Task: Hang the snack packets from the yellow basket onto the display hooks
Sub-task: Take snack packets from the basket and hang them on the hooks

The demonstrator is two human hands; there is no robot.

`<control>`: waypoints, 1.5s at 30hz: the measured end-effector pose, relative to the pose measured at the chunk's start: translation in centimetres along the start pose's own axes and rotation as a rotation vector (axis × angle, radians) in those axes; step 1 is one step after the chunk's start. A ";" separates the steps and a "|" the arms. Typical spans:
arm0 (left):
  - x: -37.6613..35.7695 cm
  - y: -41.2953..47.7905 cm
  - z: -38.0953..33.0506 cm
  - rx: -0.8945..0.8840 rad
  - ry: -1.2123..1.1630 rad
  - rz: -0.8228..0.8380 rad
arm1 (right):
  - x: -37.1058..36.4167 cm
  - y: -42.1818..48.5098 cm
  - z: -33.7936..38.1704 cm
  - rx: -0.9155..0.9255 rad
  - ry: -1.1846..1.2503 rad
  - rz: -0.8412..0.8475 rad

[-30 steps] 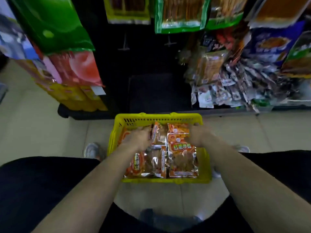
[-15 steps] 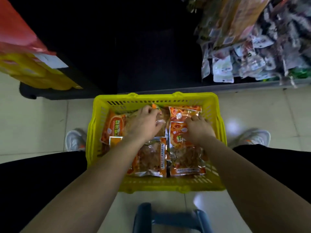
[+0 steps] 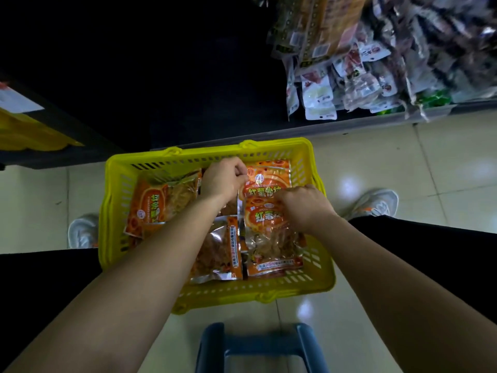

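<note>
A yellow plastic basket (image 3: 321,275) stands on the tiled floor between my feet, holding several orange snack packets with clear windows. My left hand (image 3: 224,177) is curled over the basket's far middle and pinches the top left corner of the far right packet (image 3: 271,181). My right hand (image 3: 305,207) is curled over the upper part of the near right packet (image 3: 269,238), fingers gripping its top edge. Another packet (image 3: 158,200) lies tilted at the left, and one more (image 3: 217,254) shows under my left forearm. No display hooks are in view.
A dark shelf base runs behind the basket. Hanging snack packets (image 3: 349,76) crowd the upper right. Yellow packets (image 3: 24,130) sit at the left edge. A blue stool (image 3: 258,345) is below the basket. My shoes (image 3: 376,205) flank it.
The view tilted further down and the shelves above left the frame. My left hand shifted right to the far right packet's corner. My right hand moved onto the near right packet's top.
</note>
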State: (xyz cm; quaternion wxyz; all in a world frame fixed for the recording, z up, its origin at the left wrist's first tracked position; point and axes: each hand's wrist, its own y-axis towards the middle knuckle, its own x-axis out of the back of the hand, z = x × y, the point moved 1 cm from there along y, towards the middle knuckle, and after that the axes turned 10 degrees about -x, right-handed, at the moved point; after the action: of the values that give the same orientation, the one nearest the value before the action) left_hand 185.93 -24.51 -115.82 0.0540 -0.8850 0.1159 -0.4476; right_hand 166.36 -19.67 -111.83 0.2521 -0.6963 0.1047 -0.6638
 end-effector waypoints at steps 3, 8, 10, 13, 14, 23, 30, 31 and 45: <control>1.3 -0.2 -0.3 0.027 -0.021 0.013 | 1.0 -0.5 -0.1 0.002 0.045 0.041; 6.8 -2.1 -1.0 0.051 0.009 0.115 | 4.2 -1.0 0.4 -0.013 0.181 0.118; 9.8 -3.3 -1.3 0.021 0.082 0.126 | 6.2 -1.3 1.3 0.012 0.205 0.108; 14.2 -5.9 -1.9 -0.024 0.116 0.109 | 9.6 -2.3 2.6 0.076 0.197 0.028; 15.7 -6.7 -2.1 -0.031 0.114 0.082 | 10.8 -2.7 2.9 0.099 0.177 0.000; 26.6 -12.5 -3.1 -0.101 0.031 -0.187 | 22.1 -7.6 3.6 0.174 0.196 -0.254; 27.4 -14.1 -3.4 -0.139 -0.365 -0.354 | 21.6 -8.3 4.0 0.204 0.505 -0.340; 27.0 -14.1 -3.3 -0.129 -0.440 -0.363 | 21.5 -8.0 4.2 0.215 0.519 -0.337; 24.5 -10.2 -5.7 -0.175 -0.551 -0.285 | 22.0 -3.5 4.1 0.248 0.672 -0.535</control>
State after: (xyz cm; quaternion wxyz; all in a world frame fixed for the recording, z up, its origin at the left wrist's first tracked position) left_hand 196.93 -20.78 -91.29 -0.0563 -0.9815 0.0099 -0.1827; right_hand 171.86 -26.38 -90.93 0.1049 -0.4091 -0.0833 -0.9026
